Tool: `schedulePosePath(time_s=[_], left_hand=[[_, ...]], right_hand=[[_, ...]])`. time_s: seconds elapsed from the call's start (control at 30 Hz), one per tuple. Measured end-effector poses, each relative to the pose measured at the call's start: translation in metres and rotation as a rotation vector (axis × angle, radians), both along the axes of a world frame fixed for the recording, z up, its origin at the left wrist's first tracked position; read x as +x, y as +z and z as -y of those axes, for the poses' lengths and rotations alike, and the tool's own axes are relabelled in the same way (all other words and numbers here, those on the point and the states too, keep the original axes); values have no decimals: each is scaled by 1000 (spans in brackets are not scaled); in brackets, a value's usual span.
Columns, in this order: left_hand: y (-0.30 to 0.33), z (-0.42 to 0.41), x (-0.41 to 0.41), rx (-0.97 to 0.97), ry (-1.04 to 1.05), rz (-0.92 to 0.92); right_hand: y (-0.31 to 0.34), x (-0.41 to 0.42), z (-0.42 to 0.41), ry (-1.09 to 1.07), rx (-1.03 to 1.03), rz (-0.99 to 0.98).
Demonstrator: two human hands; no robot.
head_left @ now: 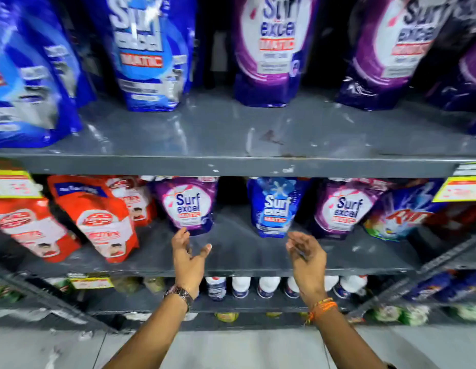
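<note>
The purple pouch and blue pouch are stood on the middle shelf, labels turned outward, probably so they can be read. Both are glossy, with Surf excel printed on the front. The left hand is held spread at the purple pouch's foot and the right hand loosely open below the blue one. Nothing is gripped. Red pouches are leaned further left.

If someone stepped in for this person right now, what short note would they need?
Left hand: open, holds nothing, fingertips at the bottom edge of the purple pouch; contact unclear.
Right hand: open, empty, just below the blue pouch.
Both pouches stand on the middle shelf.
Done: nothing picked up yet.
To do: probably grasp a pouch.
</note>
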State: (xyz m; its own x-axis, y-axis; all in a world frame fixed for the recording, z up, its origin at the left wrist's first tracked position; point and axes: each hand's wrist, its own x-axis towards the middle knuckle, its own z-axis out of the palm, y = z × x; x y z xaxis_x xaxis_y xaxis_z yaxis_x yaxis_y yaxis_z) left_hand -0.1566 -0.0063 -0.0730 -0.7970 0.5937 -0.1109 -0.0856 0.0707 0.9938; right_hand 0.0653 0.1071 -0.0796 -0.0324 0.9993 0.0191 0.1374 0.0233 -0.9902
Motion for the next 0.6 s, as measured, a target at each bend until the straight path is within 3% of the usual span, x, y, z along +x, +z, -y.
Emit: schedulePosePath(time_s=[0.13, 0.27, 0.33, 0.6], left_hand=[[5, -28, 69, -6, -215, -13], [17, -75, 126, -19, -503, -83], [20, -104, 146, -29, -605, -114], [20, -200, 193, -105, -604, -278]], right_hand=[[-4, 86, -33, -164, -87, -21], [6, 138, -67, -66, -97, 193], [7, 148, -85, -2, -65, 130], [0, 150, -149, 311, -40, 119]])
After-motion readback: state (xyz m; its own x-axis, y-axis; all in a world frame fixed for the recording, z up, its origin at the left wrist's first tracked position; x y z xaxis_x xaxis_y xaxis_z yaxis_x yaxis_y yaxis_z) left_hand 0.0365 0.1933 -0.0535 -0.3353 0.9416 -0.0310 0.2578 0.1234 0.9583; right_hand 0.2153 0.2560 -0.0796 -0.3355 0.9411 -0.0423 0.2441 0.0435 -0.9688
